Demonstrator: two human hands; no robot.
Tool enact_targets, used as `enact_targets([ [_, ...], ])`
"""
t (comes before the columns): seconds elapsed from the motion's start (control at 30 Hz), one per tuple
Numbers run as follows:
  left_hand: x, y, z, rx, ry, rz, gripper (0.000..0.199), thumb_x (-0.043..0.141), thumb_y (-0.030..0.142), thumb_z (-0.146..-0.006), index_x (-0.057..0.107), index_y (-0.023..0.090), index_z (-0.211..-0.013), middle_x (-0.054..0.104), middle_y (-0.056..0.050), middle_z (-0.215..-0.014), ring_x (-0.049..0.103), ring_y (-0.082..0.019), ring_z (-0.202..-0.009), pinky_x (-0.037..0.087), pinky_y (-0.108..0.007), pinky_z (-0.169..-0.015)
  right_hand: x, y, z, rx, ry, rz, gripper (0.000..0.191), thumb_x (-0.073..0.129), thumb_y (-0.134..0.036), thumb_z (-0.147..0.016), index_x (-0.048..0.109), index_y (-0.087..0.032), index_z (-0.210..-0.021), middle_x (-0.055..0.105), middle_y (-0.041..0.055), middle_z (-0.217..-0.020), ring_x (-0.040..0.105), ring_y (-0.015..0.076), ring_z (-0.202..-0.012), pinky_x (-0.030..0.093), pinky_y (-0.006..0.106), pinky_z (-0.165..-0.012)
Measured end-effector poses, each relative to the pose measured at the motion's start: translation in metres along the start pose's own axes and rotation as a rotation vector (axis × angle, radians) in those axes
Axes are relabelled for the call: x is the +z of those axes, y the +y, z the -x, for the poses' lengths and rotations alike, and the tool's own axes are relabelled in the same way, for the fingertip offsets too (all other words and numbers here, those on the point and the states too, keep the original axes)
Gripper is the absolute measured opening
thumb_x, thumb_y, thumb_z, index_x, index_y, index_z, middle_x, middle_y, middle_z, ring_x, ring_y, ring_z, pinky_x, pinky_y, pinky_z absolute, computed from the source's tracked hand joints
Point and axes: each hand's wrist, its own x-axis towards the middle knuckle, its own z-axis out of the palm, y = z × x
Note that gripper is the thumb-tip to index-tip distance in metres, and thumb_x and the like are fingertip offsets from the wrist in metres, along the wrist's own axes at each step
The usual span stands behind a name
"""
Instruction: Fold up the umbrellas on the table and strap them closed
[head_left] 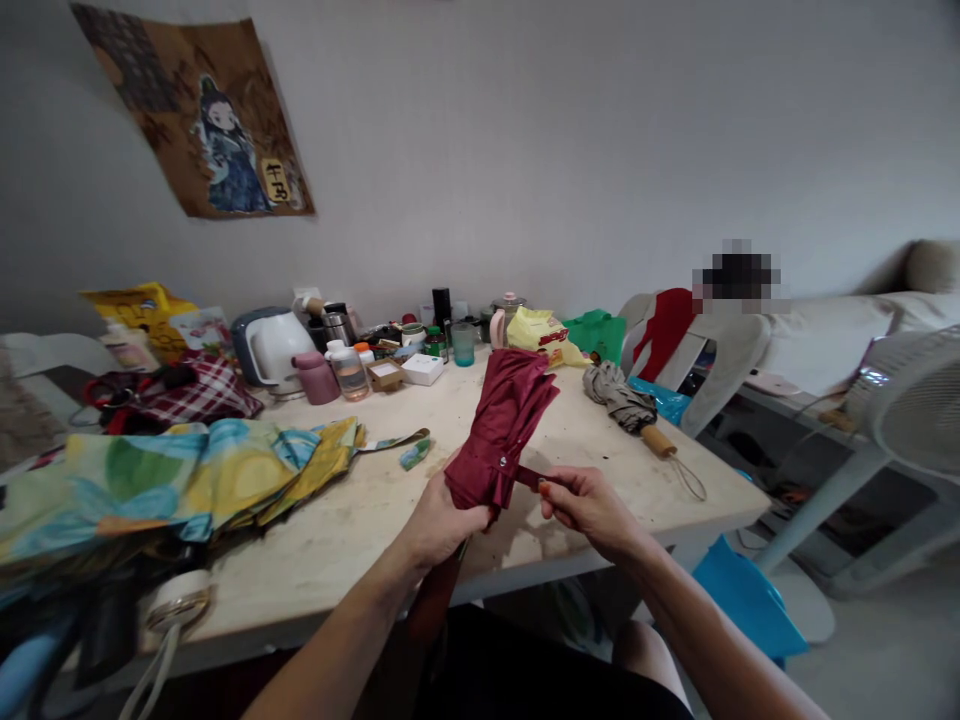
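A dark red folding umbrella (504,425) is held up over the front of the table, its canopy gathered in loose folds. My left hand (442,520) wraps round the lower end of the canopy. To its right, my right hand (581,500) pinches the end of the umbrella's closure strap (529,477), pulled out sideways from the folds. A small metal snap shows on the canopy near the strap. Part of the umbrella's lower end is hidden behind my left hand and forearm.
A yellow and blue patterned umbrella (202,470) lies at the left; a grey umbrella (619,393) with a wooden handle lies at the right. A kettle (281,350), a pink jug (316,377) and a white box (423,369) stand behind. A fan (911,400) stands far right.
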Motion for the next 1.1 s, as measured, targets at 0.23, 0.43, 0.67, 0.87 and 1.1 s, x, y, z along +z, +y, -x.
enact_targets([
  [0.23,0.016,-0.007,-0.013,0.091,0.102,-0.106,0.055,0.063,0.006,-0.056,0.06,0.015,-0.11,0.065,-0.001,-0.085,0.054,-0.013,-0.071,0.042,-0.021,-0.062,0.016,-0.024,0.013,-0.33,0.041,0.138,0.034,0.056,-0.043,-0.084,0.058,-0.017,-0.062,0.048,-0.0021,-0.05,0.037,0.0086,-0.048,0.028,0.024,-0.049],
  [0.43,0.01,-0.018,-0.014,-0.034,0.088,0.02,0.013,0.062,0.019,-0.06,0.06,0.013,-0.072,0.059,0.0,-0.058,0.052,-0.013,-0.052,0.042,-0.024,-0.051,0.015,-0.023,0.007,-0.41,0.262,0.048,0.034,0.057,-0.045,-0.087,0.057,-0.017,-0.067,0.046,-0.0023,-0.053,0.038,0.0085,-0.049,0.032,0.024,-0.049],
  [0.67,-0.006,-0.005,0.0,-0.108,-0.047,0.272,0.029,0.072,0.026,-0.056,0.064,0.011,-0.079,0.066,-0.004,-0.062,0.059,-0.014,-0.051,0.041,-0.022,-0.046,0.013,0.01,-0.019,-0.126,0.209,-0.069,0.06,0.064,-0.052,-0.08,0.049,-0.021,-0.129,0.049,0.016,-0.138,0.057,0.0136,-0.077,0.047,0.024,-0.053],
  [0.87,-0.014,-0.003,0.004,-0.132,-0.196,0.402,0.027,0.071,0.03,-0.059,0.064,0.01,-0.074,0.064,-0.006,-0.059,0.058,-0.013,-0.05,0.041,-0.021,-0.046,0.016,0.009,-0.02,-0.073,-0.148,-0.235,0.05,0.067,-0.051,-0.08,0.06,-0.017,-0.116,0.063,0.0051,-0.093,0.043,0.0052,-0.057,0.027,0.018,-0.046],
  [1.1,-0.016,-0.008,0.005,-0.135,-0.188,0.482,0.03,0.074,0.03,-0.055,0.063,0.009,-0.074,0.062,-0.005,-0.06,0.054,-0.012,-0.047,0.038,-0.02,-0.041,0.009,0.013,-0.018,-0.004,-0.19,-0.294,0.047,0.078,-0.054,-0.067,0.066,-0.011,-0.082,0.048,-0.004,-0.062,0.025,0.0038,-0.051,0.012,0.023,-0.049],
])
